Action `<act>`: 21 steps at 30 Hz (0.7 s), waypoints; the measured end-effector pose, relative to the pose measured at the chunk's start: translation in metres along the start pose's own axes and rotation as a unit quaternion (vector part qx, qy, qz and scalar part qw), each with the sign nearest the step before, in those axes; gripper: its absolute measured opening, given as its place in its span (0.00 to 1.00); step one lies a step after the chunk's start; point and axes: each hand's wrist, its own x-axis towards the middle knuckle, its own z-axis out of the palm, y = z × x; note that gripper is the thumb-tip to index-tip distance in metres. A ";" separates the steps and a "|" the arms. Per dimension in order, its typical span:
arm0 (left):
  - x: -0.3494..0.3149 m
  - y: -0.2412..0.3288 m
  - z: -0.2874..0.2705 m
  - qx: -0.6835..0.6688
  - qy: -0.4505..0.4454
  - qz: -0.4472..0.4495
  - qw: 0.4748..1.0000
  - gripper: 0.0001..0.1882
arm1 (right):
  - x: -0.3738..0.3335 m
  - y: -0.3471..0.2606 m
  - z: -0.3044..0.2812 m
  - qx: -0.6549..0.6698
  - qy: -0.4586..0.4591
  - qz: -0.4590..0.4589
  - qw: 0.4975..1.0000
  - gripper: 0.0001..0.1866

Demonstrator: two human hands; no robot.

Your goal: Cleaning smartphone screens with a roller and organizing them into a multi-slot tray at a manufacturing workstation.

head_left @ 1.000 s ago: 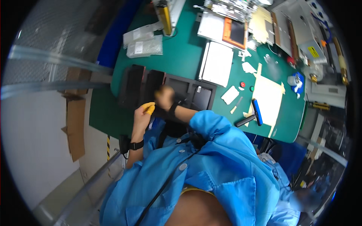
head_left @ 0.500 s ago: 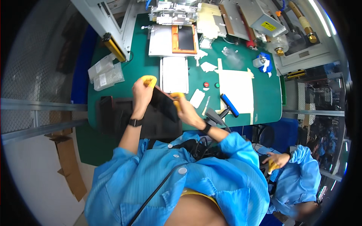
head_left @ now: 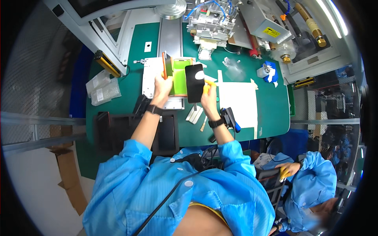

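My left hand (head_left: 163,87) is closed on a dark, phone-like slab with an orange edge (head_left: 167,65). It stands tilted on its edge at the left side of a lime-green fixture bed (head_left: 180,80). My right hand (head_left: 210,97) grips a black smartphone-like panel (head_left: 194,88) by its right side. This panel is held upright in the picture, its glossy face showing a white glare, just right of the green bed. Yellow covers show on the right fingertips. The fixture bed lies on a silvery metal plate (head_left: 149,78).
A black foam tray (head_left: 126,131) with dark slabs lies at the near left. Bagged items (head_left: 104,88) sit farther left. Right are a white sheet (head_left: 238,104), a blue-handled roller (head_left: 232,118) and a spray-type bottle (head_left: 263,72). Machinery (head_left: 210,29) stands behind; a co-worker (head_left: 309,181) is at the right.
My hands have moved forward from the foam tray to the fixture and spread apart, each now with its own slab. The fixture's green bed now shows where an orange-framed dark panel lay.
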 end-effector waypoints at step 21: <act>-0.121 0.040 -0.070 -0.311 -0.069 -0.182 0.930 0.25 | -0.086 0.068 -0.142 -0.449 -0.050 0.292 0.843 0.27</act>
